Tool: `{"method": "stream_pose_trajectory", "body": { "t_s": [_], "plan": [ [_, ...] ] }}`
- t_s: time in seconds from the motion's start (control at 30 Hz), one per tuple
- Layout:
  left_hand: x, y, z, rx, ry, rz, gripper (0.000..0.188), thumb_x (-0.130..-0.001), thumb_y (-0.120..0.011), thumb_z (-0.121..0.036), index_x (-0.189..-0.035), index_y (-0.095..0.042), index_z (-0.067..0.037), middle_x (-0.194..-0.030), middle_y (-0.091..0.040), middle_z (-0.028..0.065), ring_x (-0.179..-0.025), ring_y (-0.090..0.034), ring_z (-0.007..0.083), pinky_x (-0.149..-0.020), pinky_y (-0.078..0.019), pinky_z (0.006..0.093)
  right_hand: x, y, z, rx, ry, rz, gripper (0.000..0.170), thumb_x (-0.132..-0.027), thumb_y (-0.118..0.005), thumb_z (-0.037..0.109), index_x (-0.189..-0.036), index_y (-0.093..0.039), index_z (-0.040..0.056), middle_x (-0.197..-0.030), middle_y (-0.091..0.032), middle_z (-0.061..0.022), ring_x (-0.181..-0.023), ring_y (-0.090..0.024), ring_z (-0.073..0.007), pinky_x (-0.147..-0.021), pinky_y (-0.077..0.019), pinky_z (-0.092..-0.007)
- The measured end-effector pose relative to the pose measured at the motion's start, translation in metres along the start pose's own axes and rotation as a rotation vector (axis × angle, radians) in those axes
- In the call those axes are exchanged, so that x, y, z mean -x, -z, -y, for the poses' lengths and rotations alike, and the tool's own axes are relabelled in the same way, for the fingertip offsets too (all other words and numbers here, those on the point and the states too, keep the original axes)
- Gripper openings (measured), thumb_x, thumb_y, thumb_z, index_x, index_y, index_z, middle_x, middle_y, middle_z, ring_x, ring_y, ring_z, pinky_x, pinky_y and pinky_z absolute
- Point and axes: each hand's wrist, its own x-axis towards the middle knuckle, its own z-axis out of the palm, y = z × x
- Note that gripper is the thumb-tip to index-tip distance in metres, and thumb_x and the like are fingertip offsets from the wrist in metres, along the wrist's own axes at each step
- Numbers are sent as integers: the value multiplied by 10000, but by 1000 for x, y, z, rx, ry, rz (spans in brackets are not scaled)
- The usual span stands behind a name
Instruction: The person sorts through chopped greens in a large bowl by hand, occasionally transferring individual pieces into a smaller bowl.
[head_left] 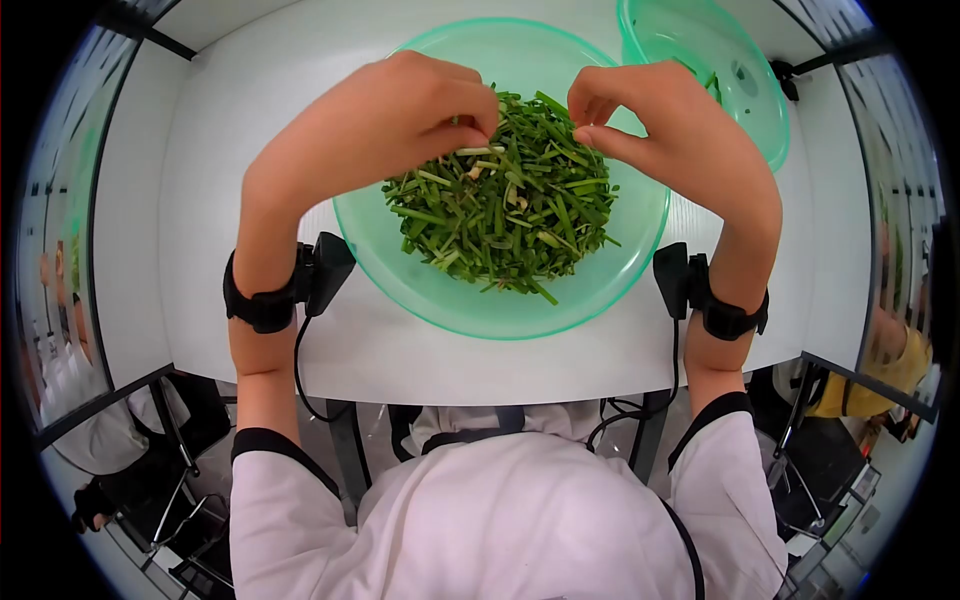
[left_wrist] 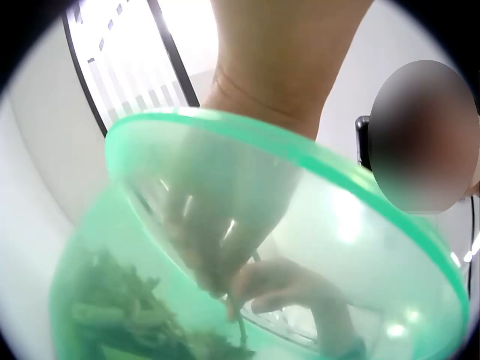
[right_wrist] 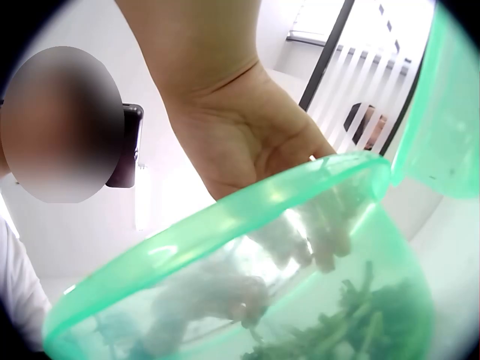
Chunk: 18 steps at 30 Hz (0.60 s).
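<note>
1. left hand: over the left upper edge of the heap, thumb and fingers curled together, tips pinching a pale stem.
2. right hand: over the right upper edge, fingers bent, thumb and forefinger tips close together; cannot tell whether anything sits between them.
3. cut greens: heaped in the middle of the green bowl, between and below both hands.
4. second bowl: beyond the right hand, a few green bits inside.
5. both bowls stand on a white table.
6. black wrist strap on the left arm, another on the right.
</note>
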Motion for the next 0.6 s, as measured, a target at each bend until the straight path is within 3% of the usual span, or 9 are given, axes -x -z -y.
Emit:
{"method": "stream_pose_trajectory", "body": {
  "t_s": [0.2, 0.47, 0.6],
  "plan": [
    [-1, 8, -1, 30, -39, -167, 77, -881, -652, -72, -949, -646, -36, -820, -650, 71, -696, -600, 206, -630, -476, 312, -7, -8, 5, -63, 38, -14, 117, -844, -666, 104, -894, -630, 5, -729, -654, -135, -654, -618, -300, -608, -479, -366],
    [-2, 8, -4, 21, 63, -156, 84, -917, -622, -98, -963, -635, -29, -766, -623, 74, -646, -586, 182, -624, -472, 304, -9, -13, 6, -142, 72, 8, 116, -821, -668, 47, -922, -639, -4, -719, -661, -132, -621, -622, -265, -585, -485, -341],
    [0, 8, -1, 45, 90, -170, 80, -926, -600, -78, -978, -632, -27, -742, -612, 77, -637, -583, 177, -622, -472, 302, -8, -8, 11, -104, -21, 26, 118, -834, -660, 51, -942, -634, 12, -711, -665, -112, -624, -639, -229, -587, -490, -324]
  ]
}}
